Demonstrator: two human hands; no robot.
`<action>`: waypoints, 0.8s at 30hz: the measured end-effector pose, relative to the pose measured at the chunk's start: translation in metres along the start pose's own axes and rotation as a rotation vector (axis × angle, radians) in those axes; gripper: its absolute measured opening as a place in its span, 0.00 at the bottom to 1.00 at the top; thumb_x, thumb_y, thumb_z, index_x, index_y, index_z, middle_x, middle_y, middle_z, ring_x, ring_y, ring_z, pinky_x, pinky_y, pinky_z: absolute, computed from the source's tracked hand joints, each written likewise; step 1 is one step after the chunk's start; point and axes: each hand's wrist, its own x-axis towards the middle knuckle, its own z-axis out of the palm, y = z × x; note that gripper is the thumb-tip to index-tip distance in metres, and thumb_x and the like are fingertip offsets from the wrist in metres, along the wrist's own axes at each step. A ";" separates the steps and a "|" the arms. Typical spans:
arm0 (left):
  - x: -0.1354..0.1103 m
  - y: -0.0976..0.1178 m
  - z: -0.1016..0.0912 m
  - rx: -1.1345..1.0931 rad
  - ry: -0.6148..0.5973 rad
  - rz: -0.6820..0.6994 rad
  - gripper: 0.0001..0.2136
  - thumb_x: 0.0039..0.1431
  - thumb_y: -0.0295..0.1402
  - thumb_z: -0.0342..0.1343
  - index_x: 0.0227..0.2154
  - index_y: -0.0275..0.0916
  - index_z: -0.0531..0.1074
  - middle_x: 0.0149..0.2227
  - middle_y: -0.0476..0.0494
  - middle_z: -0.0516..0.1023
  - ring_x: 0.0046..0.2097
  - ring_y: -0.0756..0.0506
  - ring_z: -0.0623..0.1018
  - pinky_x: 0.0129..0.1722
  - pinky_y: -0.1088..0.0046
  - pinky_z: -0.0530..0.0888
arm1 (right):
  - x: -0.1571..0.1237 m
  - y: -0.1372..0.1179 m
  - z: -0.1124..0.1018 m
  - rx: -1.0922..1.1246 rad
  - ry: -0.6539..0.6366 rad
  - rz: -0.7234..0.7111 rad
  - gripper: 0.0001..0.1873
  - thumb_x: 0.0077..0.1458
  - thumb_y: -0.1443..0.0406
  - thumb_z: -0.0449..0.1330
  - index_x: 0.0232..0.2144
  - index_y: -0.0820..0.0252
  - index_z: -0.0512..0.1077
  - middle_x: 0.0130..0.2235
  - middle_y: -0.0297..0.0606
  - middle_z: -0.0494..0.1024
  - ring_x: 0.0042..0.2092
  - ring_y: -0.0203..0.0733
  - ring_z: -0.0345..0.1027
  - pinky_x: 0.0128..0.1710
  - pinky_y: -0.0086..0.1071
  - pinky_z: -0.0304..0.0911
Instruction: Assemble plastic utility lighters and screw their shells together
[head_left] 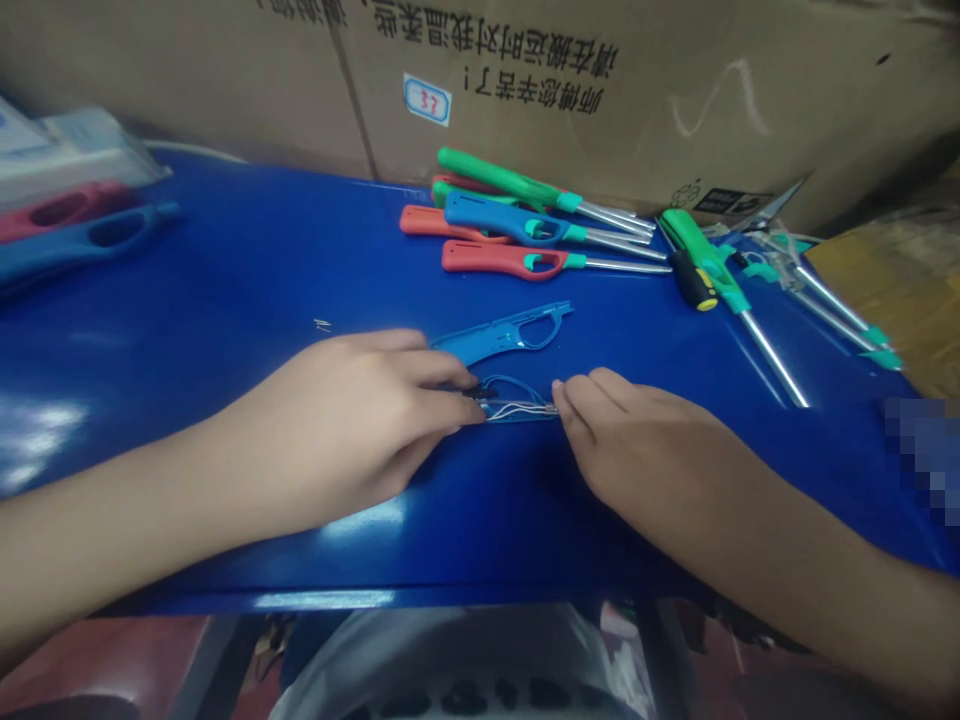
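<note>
A blue lighter shell half (pixel 517 403) with thin wires in it lies on the blue table (pixel 247 290) between my hands. My left hand (pixel 360 420) has its fingers pressed together on the shell's left end. My right hand (pixel 637 440) pinches the wire end at the shell's right side. Just behind lies a second, empty blue shell half (pixel 504 336).
A pile of finished green, blue and red stick lighters (pixel 525 225) lies at the back. A green lighter (pixel 720 280), a yellow-black screwdriver (pixel 691 280) and loose metal tubes (pixel 832 300) lie at right. Red and blue shells (pixel 75 225) sit far left, with cardboard boxes (pixel 525 70) behind.
</note>
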 end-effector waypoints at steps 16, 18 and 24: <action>0.000 0.000 0.000 -0.002 -0.053 -0.016 0.15 0.65 0.27 0.52 0.48 0.46 0.80 0.48 0.48 0.82 0.41 0.39 0.78 0.40 0.59 0.76 | 0.001 -0.007 -0.003 -0.099 0.067 0.048 0.15 0.49 0.82 0.55 0.30 0.70 0.81 0.33 0.53 0.79 0.34 0.51 0.72 0.29 0.38 0.63; 0.000 0.000 0.000 -0.001 -0.050 -0.016 0.15 0.65 0.27 0.52 0.48 0.46 0.80 0.48 0.48 0.82 0.41 0.39 0.78 0.40 0.59 0.76 | 0.000 -0.003 -0.005 -0.069 0.047 0.031 0.15 0.48 0.81 0.56 0.31 0.70 0.81 0.33 0.52 0.79 0.33 0.50 0.71 0.29 0.39 0.61; -0.003 0.000 0.002 -0.017 -0.038 -0.018 0.13 0.68 0.28 0.50 0.46 0.46 0.79 0.47 0.46 0.82 0.43 0.39 0.77 0.41 0.59 0.76 | 0.001 0.016 -0.011 0.393 0.032 0.199 0.13 0.66 0.66 0.55 0.46 0.61 0.78 0.45 0.43 0.77 0.38 0.45 0.71 0.33 0.38 0.62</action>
